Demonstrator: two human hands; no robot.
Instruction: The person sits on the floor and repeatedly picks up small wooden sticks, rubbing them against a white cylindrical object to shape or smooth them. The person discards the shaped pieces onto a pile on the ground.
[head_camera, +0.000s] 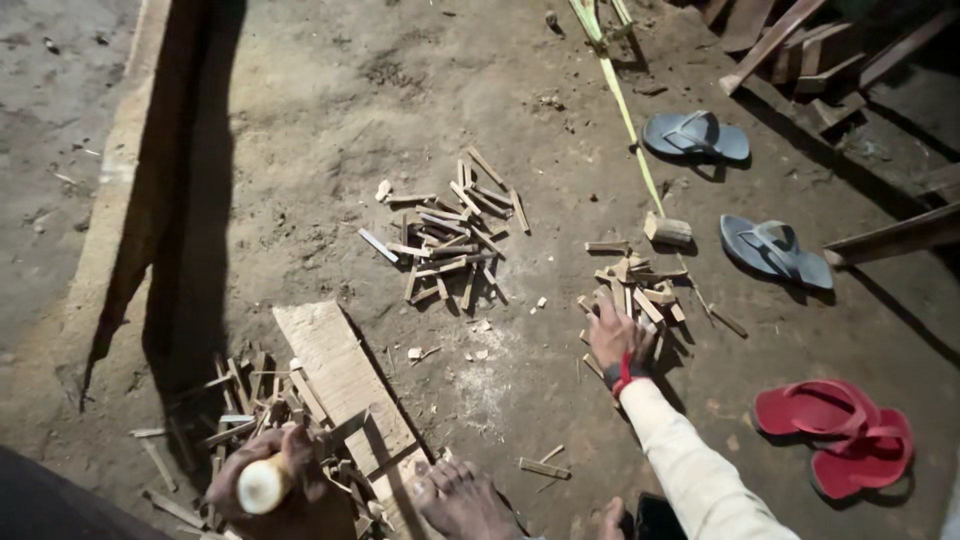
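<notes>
My left hand (290, 478) is at the bottom left, closed around a pale round wooden handle (262, 486) whose end faces the camera. It hovers over a heap of short wood pieces (235, 400) beside a flat wooden plank (335, 370). My right hand (612, 338), in a cream sleeve with a red and black wristband, reaches out onto a small pile of cut wood sticks (640, 290), fingers resting on them. I cannot tell whether it grips one. A bare foot (462, 500) rests against the plank's near end.
A larger pile of wood sticks (450, 235) lies on the dirt floor in the middle. Two blue sandals (695, 135) (775, 250) and a pair of red ones (840, 430) lie at right. A yellow strip (625, 110) runs to a small block (668, 230). Planks (800, 45) are stacked top right.
</notes>
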